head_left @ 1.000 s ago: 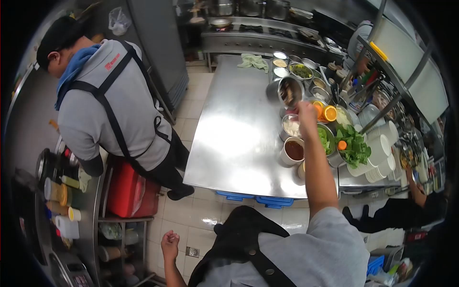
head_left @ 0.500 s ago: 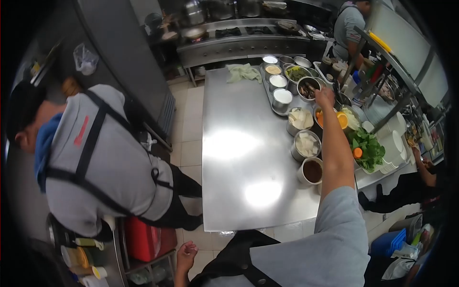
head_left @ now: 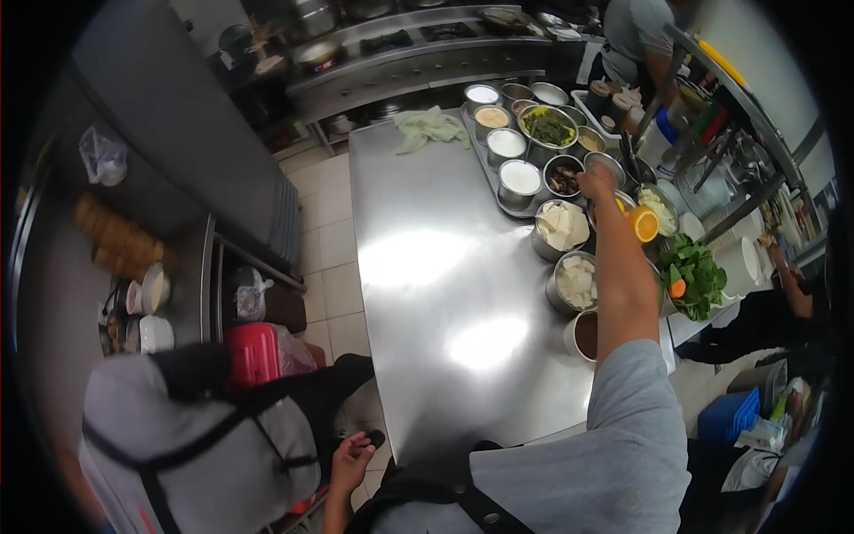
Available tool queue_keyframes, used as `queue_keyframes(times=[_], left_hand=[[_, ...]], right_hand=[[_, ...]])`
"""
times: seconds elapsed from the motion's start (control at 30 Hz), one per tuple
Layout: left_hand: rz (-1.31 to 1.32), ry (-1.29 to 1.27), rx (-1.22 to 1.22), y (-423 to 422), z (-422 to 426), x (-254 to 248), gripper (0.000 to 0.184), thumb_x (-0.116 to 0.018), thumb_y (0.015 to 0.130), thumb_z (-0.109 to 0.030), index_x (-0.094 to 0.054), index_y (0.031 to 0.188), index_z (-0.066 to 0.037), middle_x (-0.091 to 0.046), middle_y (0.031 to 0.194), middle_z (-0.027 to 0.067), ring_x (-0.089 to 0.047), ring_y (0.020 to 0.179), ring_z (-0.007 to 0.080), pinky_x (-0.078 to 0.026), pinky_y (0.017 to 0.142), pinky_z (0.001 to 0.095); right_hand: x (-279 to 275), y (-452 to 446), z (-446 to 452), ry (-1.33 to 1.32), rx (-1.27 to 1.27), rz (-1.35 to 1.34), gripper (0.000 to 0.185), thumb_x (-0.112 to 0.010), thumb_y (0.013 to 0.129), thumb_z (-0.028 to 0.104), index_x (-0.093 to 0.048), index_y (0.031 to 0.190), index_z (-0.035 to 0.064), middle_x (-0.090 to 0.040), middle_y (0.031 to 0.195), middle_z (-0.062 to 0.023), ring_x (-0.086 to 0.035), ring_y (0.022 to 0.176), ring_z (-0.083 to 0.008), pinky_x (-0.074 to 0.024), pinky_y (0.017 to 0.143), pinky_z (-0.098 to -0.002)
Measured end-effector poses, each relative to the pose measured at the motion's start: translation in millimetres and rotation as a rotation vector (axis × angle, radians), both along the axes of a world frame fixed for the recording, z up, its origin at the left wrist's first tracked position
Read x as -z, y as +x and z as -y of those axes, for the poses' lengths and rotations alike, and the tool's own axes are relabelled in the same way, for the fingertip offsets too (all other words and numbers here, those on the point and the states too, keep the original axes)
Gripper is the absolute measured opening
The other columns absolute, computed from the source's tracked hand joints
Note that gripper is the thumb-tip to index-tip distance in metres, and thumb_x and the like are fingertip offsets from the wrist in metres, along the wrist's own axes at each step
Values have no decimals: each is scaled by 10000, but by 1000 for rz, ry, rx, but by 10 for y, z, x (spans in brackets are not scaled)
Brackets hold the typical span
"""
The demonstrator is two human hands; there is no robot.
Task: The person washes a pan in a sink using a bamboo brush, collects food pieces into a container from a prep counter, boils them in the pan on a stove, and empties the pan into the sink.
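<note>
My right hand at the steel pot of dark pieces.
The pot sits upright, mouth and long axis upward, on my side of the greens bowl; my fingers are drawn narrow at its rim, though I can't tell whether they grip. Farther from that bowl, toward me, tubs of white pieces crowd the counter beside my forearm. My left hand hangs loosely curled, holding nothing.
</note>
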State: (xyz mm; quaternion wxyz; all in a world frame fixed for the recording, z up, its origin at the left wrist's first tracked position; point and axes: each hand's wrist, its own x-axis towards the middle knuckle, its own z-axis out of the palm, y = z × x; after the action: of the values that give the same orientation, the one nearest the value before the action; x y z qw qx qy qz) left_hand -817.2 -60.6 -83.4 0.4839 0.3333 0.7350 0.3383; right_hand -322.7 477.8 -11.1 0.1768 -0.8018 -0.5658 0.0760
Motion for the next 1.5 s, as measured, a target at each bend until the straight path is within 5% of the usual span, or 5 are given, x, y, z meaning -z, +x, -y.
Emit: queue_keyframes(times=[0.5,0.8,1.07,1.13,1.5], left_hand=[[82,-181,216,-907,-1009,1301,386,-676,818,-142,-513,1116,42,-633,880,85,-618,778,151,-495,702,271],[-248,-491,576,-1900,-897,2920,300,-497,859,-257,-672,752,-38,-642,640,120,-639,581,220,-501,606,363],[-233,-623,545,-1813,-868,2321,210,-566,834,-218,-672,877,-41,-658,753,144,-648,665,298,-507,692,415],[-694,-38,1380,-2011,-764,2667,236,-541,847,-243,-656,938,-58,-660,899,156,-639,793,315,-497,737,423],[-339,-334,845,-2142,-1711,2226,391,-677,781,-277,-610,1016,28,-649,806,161,-637,758,228,-502,669,339]], right_hand=[[-58,-186,-9,73,-136,304,191,-549,758,172,-644,872,50,-637,943,-184,-596,953,-357,-475,804,-430],[-68,-2320,2118,228,-373,-390,157,-675,802,161,-635,898,43,-625,738,-65,-522,581,-132,-437,566,-262],[335,-2562,3611,-175,-152,-964,291,-603,878,276,-619,1018,21,-654,822,-60,-519,622,-104,-435,577,-223],[436,-2382,3855,-225,-30,-1774,470,-486,925,433,-555,1141,22,-645,984,-151,-597,778,-197,-476,656,-280],[-102,-2286,3885,267,-213,-2503,780,-248,919,611,-343,1337,-40,-390,1351,-238,-413,1221,-334,-400,952,-412]])
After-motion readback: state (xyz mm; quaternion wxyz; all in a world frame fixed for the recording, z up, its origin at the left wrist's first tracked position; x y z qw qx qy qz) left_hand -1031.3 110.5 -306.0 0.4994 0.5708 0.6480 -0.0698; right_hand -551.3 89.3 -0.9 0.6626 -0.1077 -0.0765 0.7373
